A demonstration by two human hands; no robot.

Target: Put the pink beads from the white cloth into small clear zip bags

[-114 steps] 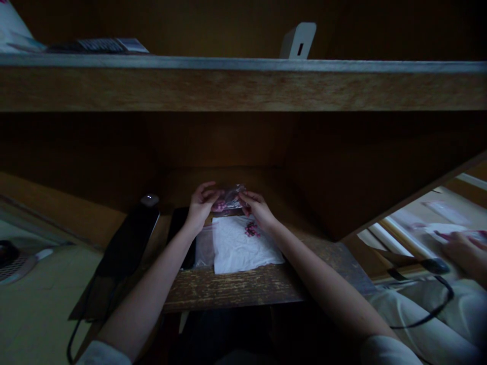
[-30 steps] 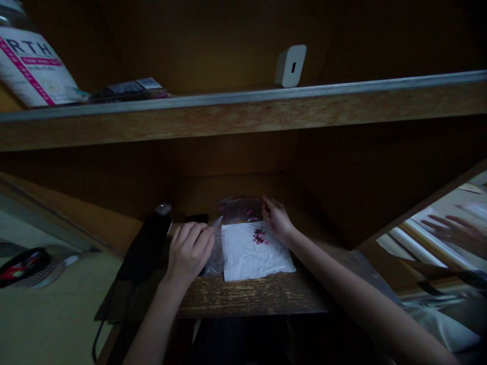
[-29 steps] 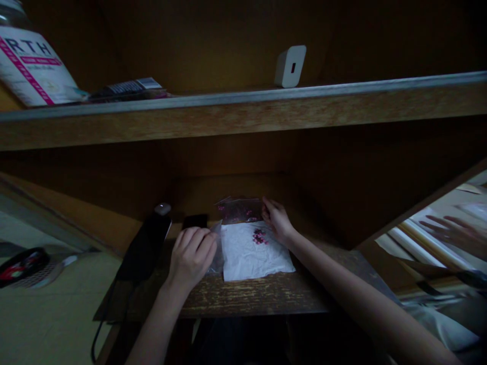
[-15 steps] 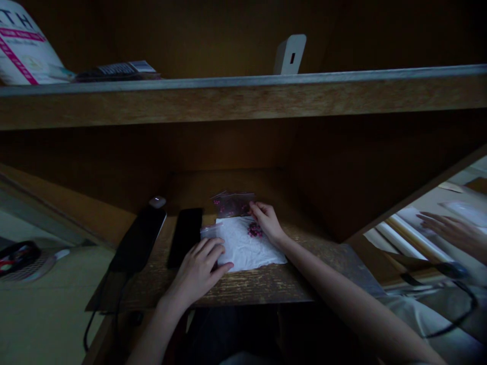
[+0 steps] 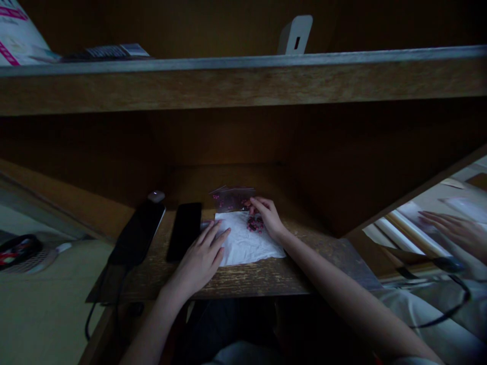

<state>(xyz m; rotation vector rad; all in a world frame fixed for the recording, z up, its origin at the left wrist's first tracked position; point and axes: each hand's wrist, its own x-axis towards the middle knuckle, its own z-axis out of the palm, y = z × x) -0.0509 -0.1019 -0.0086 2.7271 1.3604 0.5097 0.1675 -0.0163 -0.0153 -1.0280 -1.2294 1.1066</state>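
Observation:
A white tissue lies on the worn wooden desk, with a small pile of pink and dark beads on its upper right part. Behind it rests a clear zip bag with pink beads inside. My right hand is over the tissue's back right corner, thumb and fingertips pinched together at the bag's near edge; what is between them is too small to tell. Flat on the tissue's left edge lies my left hand, fingers stretched out, mostly covering another small zip bag.
A black phone and a dark case with a cable lie to the left, near a small white object. The shelf edge crosses above the desk. At right is another person's hand near rolled material.
My left hand has stretched its fingers forward and now covers more of the small bag. My right hand stays pinched in nearly the same place. The view has tilted down slightly.

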